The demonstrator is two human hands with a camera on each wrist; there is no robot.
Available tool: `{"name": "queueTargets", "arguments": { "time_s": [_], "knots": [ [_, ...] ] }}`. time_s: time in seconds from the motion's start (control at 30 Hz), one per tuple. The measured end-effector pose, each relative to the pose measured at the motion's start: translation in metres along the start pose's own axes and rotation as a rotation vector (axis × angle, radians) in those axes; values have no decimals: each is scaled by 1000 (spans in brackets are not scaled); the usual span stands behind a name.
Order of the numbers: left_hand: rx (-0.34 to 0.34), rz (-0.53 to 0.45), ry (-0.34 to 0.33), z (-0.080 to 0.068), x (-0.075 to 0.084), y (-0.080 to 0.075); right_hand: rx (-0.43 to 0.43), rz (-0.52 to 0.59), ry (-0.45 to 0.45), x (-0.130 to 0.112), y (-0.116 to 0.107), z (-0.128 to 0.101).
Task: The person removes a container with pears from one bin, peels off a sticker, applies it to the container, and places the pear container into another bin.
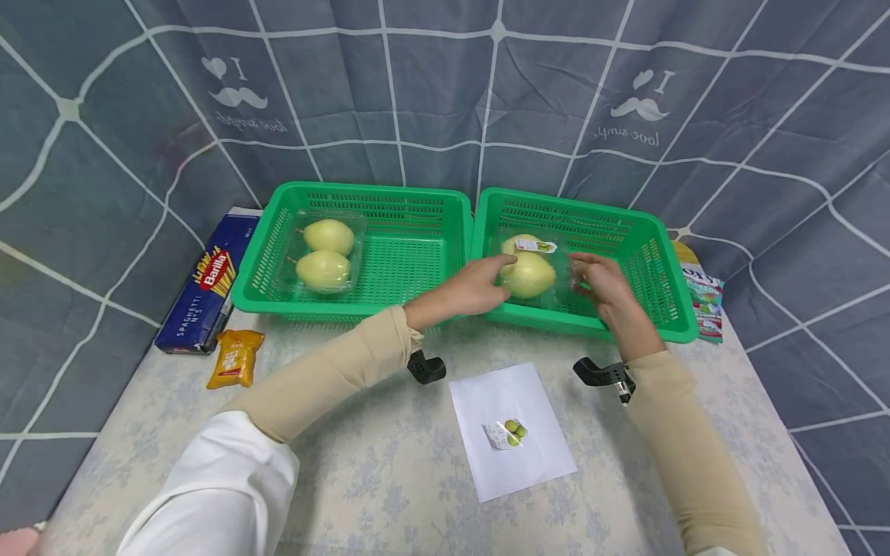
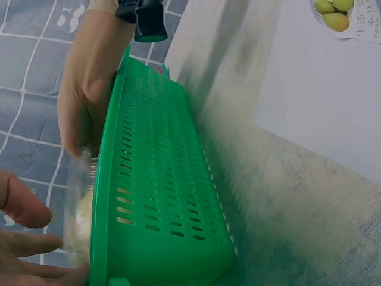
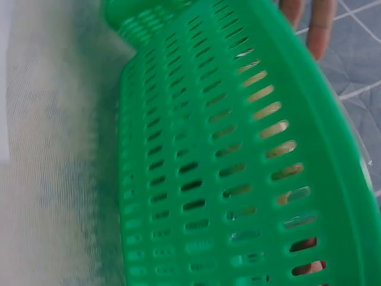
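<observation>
Smooth, rounded pears (image 1: pixel 531 276) enclosed in a glossy clear-plastic box (image 1: pixel 562 269), set inside the rightmost slotted green basket (image 1: pixel 647 270), box edge pinched by the right hand (image 1: pixel 606 286), left hand (image 1: pixel 474 287) placed opposite, its grip parted wide

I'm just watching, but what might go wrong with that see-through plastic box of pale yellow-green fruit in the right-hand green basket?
The clear plastic container might tip if the left hand and right hand, at opposite sides, raise it unevenly; its rounded yellow-green fruits could then roll. It might also snag on the green slotted plastic basket, whose rim lies close by.
</observation>
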State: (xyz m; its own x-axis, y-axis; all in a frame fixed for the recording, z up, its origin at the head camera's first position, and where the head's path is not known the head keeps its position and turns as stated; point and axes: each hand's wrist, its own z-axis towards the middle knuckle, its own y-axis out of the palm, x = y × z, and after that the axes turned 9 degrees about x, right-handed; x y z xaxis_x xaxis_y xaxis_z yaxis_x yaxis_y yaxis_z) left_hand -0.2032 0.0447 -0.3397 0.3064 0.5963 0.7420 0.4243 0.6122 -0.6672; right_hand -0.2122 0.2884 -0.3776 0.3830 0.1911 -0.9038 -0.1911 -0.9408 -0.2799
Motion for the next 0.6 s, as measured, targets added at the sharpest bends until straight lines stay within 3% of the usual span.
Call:
{"name": "queueTargets", "arguments": {
  "time_s": [0.4, 0.6],
  "knots": [
    [-111, 128, 71, -2, 4, 4, -39, -188, -65, 0, 6, -4],
    [-148, 143, 91, -2, 4, 5, -119, -280, -87, -3, 5, -6]
  ]
}}
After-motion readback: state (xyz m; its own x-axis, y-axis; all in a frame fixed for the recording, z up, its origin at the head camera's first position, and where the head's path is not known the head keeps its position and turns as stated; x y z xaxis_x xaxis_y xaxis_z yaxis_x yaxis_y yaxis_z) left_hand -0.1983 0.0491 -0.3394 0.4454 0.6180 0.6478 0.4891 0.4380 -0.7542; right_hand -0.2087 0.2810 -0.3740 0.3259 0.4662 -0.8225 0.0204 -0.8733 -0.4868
